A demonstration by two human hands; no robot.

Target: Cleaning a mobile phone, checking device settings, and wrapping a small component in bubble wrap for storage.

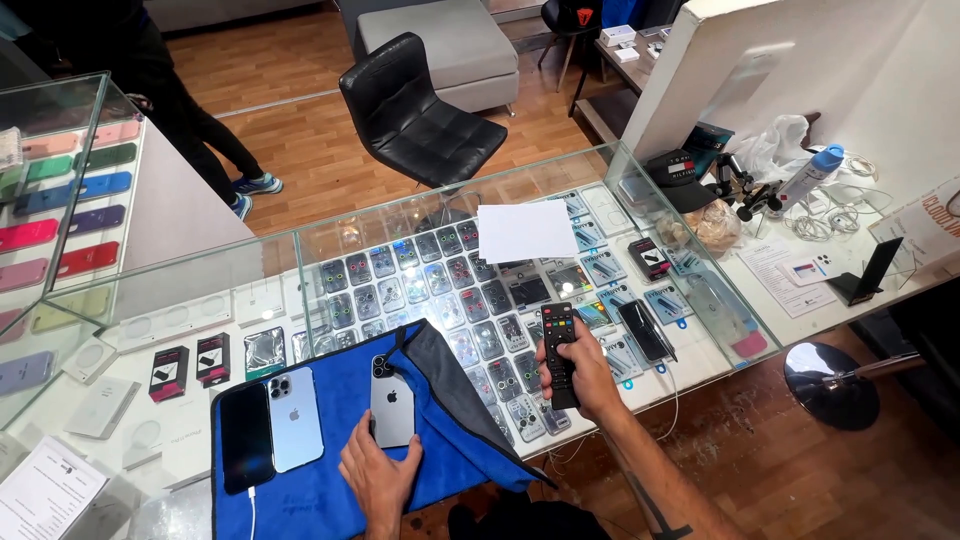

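Holding a grey phone [392, 405] back-up on the blue cloth [310, 490], our left hand [378, 478] kept its grip closed round the lower end. Our right hand [588, 378] gripped a black remote [560, 350] over the glass tabletop [400, 230]. Beside the grey phone lay a blue phone [293, 418] and a black phone [246, 437].

Left hand [377, 470] grips grey phone [392, 401]; right hand [588, 378], remote [560, 352].
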